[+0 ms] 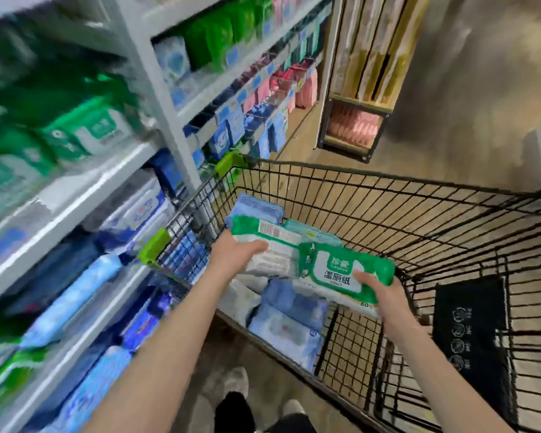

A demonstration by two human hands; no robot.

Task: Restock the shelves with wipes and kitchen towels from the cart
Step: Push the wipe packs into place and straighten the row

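1. Over the near corner of the cart (388, 195), both hands hold green wipe packs lifted clear of the stock below.
2. Left hand (231, 254): fingers curled under the far pack (264, 237), thumb pressed along its top edge; this pack shows its back panel with a barcode.
3. Right hand (384, 296): thumb flat on the label face of the near pack (341, 278), remaining fingers hidden beneath it, so their spread cannot be told. The two packs overlap at the middle; whether each hand carries one pack alone cannot be told.
4. Step in hand, as judged: stock has been picked from the cart and awaits transfer to the shelves (113, 179) on the person's left. The placing has not begun.
5. Next move, as judged: swing both packs left over the cart rim and match them to the green packs (88, 129) on the upper shelf, which appears the fitting slot. That shelf looks well filled, so a gap must be found or made.
6. Remaining in the cart: blue packs (285, 320) at the near end and folded blue cloths (258, 209) at the far end.
7. Obstructions: the cart's green corner guard (153, 246) stands just beside the shelf edge, leaving little room. A wooden rack (356, 120) stands well apart, down the aisle. Left side is blurred; labels unreadable.
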